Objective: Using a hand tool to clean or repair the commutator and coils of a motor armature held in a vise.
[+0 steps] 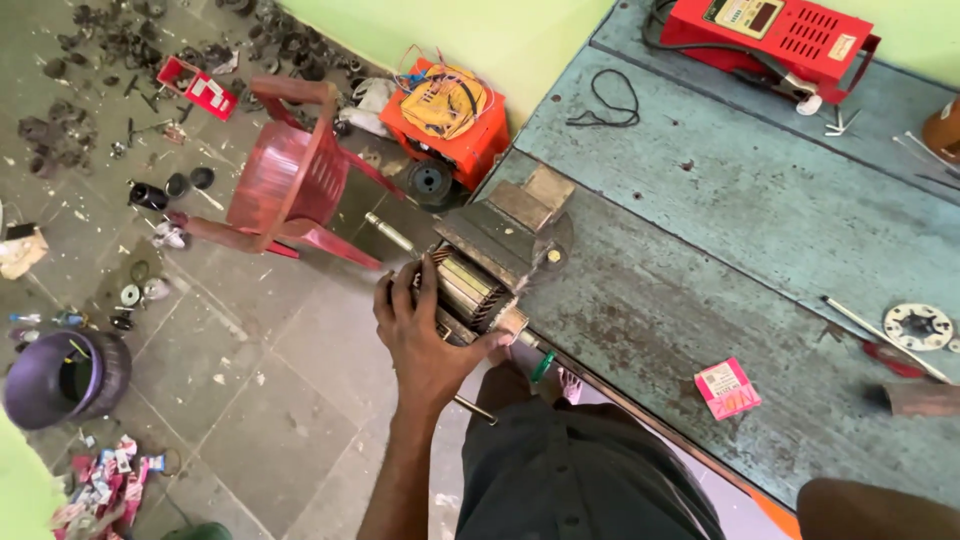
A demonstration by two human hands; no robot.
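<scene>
Your left hand (425,335) is closed around the motor armature (468,290), which is clamped in the vise (510,232) at the bench's (700,230) left edge. Windings remain in place; right hand unseen.

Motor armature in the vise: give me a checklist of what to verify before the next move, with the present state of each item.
1. Armature sits between the vise jaws at the bench edge: ok.
2. Left hand grips the armature's near end: ok.
3. Right hand in view: not ok, only a forearm shows at the lower right.
4. Vise tightened firmly on the armature: cannot tell.
5. Bench beside the vise free of loose items: ok; the pink packet and metal disc lie farther off.
6. Floor behind is tidy: not ok, a red chair and scattered parts lie there.
</scene>
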